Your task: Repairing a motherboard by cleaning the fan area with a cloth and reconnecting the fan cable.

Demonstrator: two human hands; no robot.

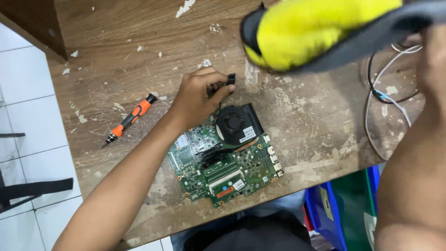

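Note:
A green laptop circuit board (pixel 232 174) lies on the worn wooden table (pixel 139 56), with a round black fan (pixel 234 123) mounted at its upper end. My left hand (pixel 197 95) rests just above the fan and pinches a small black plug-like part (pixel 230 80) between thumb and fingers. My right hand (pixel 434 51) is at the right edge, mostly cut off, and holds up a blurred yellow and grey tool (pixel 316 30) with a black tip. That tool hovers close to the camera, above the table's far side.
An orange and black screwdriver (pixel 130 118) lies left of my left wrist. Thin black and white cables (pixel 383 95) trail over the table's right part. A blue bin (pixel 325 209) stands below the table edge at lower right. White floor tiles (pixel 28 116) are on the left.

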